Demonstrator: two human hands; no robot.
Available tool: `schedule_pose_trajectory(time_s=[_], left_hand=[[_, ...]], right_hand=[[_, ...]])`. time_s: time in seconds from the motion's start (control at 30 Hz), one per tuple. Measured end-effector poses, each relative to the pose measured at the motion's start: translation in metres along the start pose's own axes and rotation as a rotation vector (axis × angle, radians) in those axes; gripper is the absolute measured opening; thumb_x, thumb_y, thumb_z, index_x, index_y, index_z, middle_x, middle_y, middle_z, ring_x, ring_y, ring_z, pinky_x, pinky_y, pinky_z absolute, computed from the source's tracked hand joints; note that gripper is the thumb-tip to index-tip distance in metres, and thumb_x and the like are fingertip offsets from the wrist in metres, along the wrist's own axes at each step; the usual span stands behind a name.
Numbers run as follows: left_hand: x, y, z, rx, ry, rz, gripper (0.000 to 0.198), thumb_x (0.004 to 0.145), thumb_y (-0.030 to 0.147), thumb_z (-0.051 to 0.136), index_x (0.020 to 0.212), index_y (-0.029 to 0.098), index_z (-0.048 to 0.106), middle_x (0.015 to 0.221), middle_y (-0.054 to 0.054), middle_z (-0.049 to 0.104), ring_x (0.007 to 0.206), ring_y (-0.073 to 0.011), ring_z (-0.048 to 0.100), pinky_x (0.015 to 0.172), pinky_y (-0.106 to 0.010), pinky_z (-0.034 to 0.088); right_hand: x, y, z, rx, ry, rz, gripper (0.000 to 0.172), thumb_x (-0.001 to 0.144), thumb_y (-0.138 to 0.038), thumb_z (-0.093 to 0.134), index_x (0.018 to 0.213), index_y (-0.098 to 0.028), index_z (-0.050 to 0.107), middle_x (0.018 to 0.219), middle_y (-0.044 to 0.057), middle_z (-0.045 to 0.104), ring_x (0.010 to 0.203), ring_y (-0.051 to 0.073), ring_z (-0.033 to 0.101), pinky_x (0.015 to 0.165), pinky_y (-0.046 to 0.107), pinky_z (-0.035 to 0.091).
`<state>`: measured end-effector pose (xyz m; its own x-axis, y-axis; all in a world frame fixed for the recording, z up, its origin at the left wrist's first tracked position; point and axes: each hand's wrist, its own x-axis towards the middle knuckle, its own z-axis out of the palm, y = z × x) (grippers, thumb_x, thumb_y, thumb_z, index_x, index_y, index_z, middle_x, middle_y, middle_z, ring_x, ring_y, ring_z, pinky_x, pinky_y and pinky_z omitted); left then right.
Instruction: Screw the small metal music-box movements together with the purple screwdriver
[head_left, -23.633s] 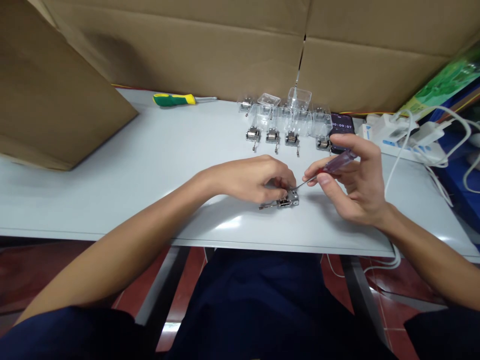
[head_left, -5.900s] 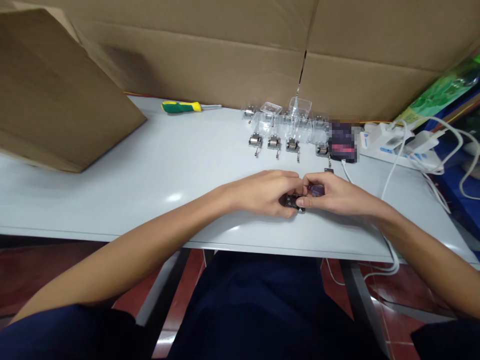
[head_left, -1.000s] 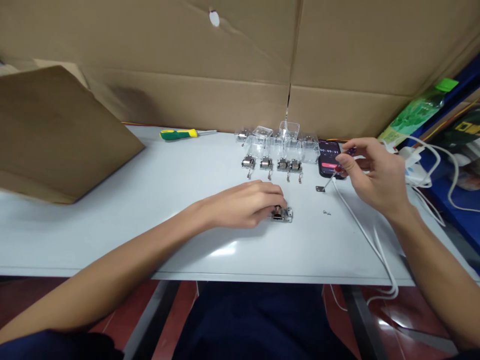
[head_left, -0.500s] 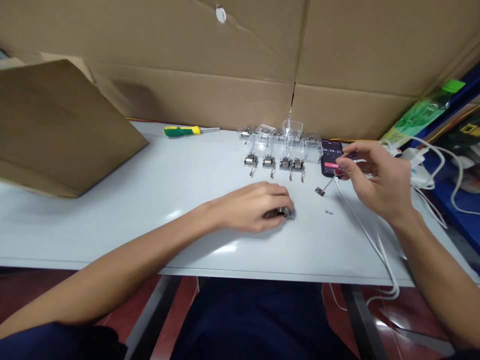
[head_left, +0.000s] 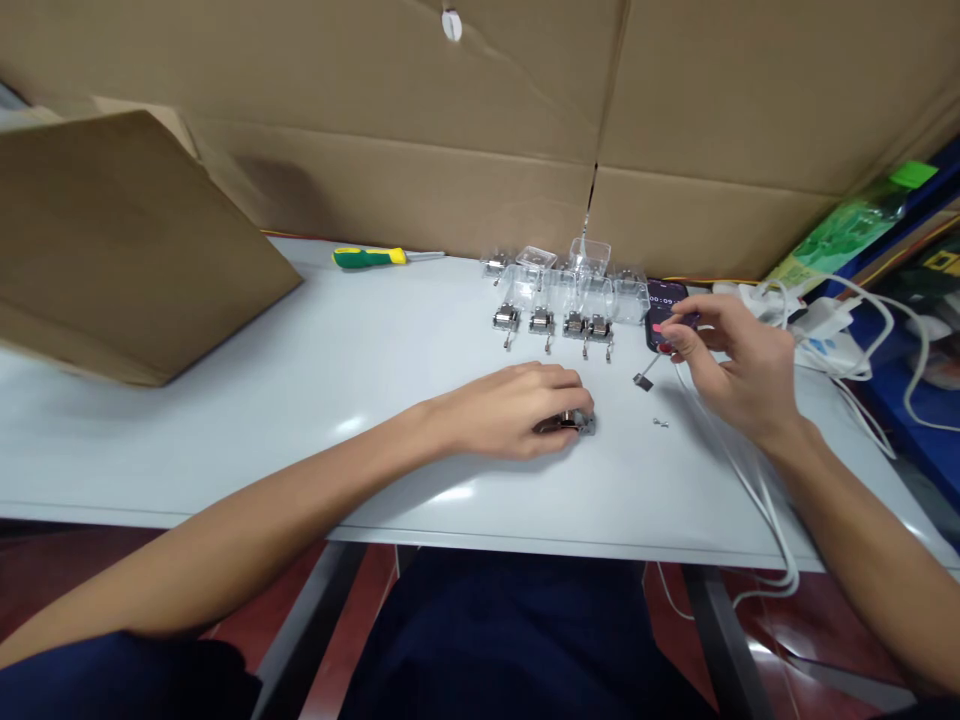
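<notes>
My left hand rests on the table with its fingers wrapped round a small metal music box movement, mostly hidden under them. My right hand is raised over the table at the right, pinching a small screwdriver with a reddish handle end. At the screwdriver's tip is a little dark metal plate; whether it clings there or lies on the table I cannot tell. Several tiny screws lie between the hands. Behind my left hand stand several crank music box movements in a row.
Clear plastic cases are grouped behind the movements, beside a phone showing a timer. A green-and-yellow screwdriver lies at the back. White cables cross the right side. A cardboard box stands left, a bottle right.
My right hand has shifted a little left with the screwdriver, and the small plate at its tip has turned. My left hand keeps its grip. The whole view has shifted slightly.
</notes>
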<state>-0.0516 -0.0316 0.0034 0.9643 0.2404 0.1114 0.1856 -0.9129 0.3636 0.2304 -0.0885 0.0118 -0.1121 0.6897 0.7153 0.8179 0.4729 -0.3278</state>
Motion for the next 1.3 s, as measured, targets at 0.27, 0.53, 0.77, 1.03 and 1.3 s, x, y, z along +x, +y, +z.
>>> schedule_pose_trajectory(time_s=[0.27,0.53,0.77,1.03,1.3], left_hand=[[0.001,0.001,0.001,-0.045,0.02,-0.039,0.029,0.096,0.026,0.058,0.122,0.016,0.066,0.113,-0.01,0.069,0.101,-0.0226,0.066,0.094,-0.036,0.051],[0.003,-0.003,0.003,-0.284,0.101,-0.148,0.029,0.099,0.038,0.06,0.117,0.017,0.068,0.101,-0.006,0.071,0.088,-0.0175,0.065,0.077,-0.03,0.05],[0.014,-0.001,0.011,-0.301,0.199,-0.156,0.035,0.1,0.025,0.056,0.133,0.018,0.064,0.116,-0.01,0.07,0.105,-0.0207,0.065,0.089,-0.034,0.051],[0.022,0.007,0.014,-0.394,0.208,-0.105,0.014,0.094,0.019,0.062,0.098,0.018,0.076,0.101,-0.005,0.073,0.096,-0.0181,0.064,0.089,-0.034,0.049],[0.018,0.007,0.014,-0.306,0.165,-0.09,0.015,0.094,0.021,0.06,0.1,0.018,0.074,0.101,-0.006,0.073,0.099,-0.02,0.064,0.096,-0.038,0.049]], right_hand=[[-0.005,-0.007,0.001,0.133,0.059,-0.005,0.021,0.096,-0.024,0.073,0.116,-0.026,0.067,0.099,0.001,0.077,0.075,0.015,0.078,0.066,0.027,0.066],[-0.008,-0.013,0.0,0.208,0.154,-0.041,0.027,0.092,-0.024,0.078,0.118,-0.027,0.069,0.099,0.001,0.077,0.077,0.017,0.078,0.065,0.031,0.068],[-0.014,-0.031,-0.003,0.225,0.183,-0.095,0.033,0.089,-0.02,0.081,0.119,-0.028,0.071,0.099,0.001,0.08,0.078,0.019,0.079,0.068,0.033,0.069],[-0.021,-0.042,-0.005,0.252,0.173,-0.074,0.034,0.087,-0.022,0.082,0.118,-0.03,0.071,0.098,0.001,0.081,0.073,0.019,0.078,0.065,0.036,0.069],[-0.016,-0.039,-0.008,0.13,0.111,-0.092,0.029,0.09,-0.025,0.079,0.116,-0.029,0.07,0.096,0.0,0.08,0.072,0.017,0.078,0.064,0.031,0.066]])
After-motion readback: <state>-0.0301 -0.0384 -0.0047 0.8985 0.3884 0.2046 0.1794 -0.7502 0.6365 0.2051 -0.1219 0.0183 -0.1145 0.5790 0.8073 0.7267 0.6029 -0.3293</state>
